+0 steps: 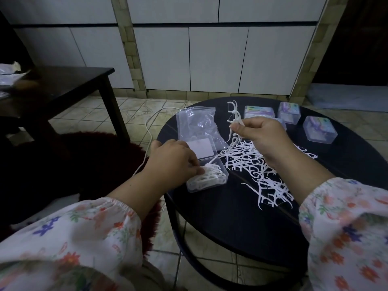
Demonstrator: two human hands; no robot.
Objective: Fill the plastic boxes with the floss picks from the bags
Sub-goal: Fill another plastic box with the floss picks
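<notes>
On the round dark worktop (231, 217), the open clear box (210, 177) sat partly filled with white floss picks, the left hand (174, 162) resting curled fingers (195, 170) on them, seemingly settling the stack. The right hand (260, 137) pinched a small bunch of picks (234, 114) up above the loose pile (258, 171), thin hooked plastic, tangled. A crinkly, near-empty zip bag (197, 122) lay behind the box. Three closed boxes (320, 131) waited at the far edge; whether they were full, I couldn't tell. Plenty left, I'd judge.
</notes>
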